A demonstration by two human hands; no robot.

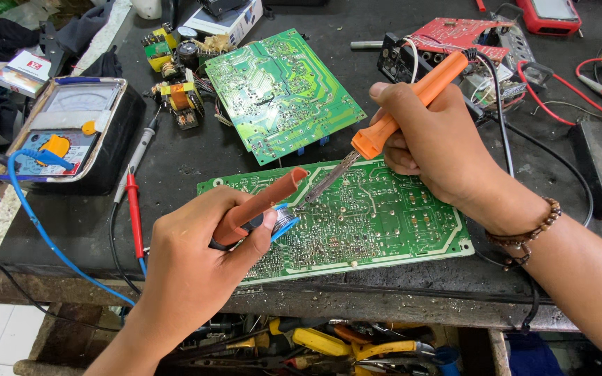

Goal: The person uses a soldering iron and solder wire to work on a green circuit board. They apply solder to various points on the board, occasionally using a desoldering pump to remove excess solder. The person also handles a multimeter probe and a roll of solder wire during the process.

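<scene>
With our right hand (440, 143) gripping the soldering iron (402, 111) and left hand (200, 254) closed around the solder spool (283, 221), we should hold the tip steady on the green circuit board (377, 216) near the workbench's (175, 167) front edge.

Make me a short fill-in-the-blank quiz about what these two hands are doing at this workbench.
1. The right hand holds an orange-handled soldering ____.
2. Its tip meets the large ____ circuit board lying nearest the person.
3. The left hand holds a reddish-brown tube over that ____.

Missing words: iron; green; board
</scene>
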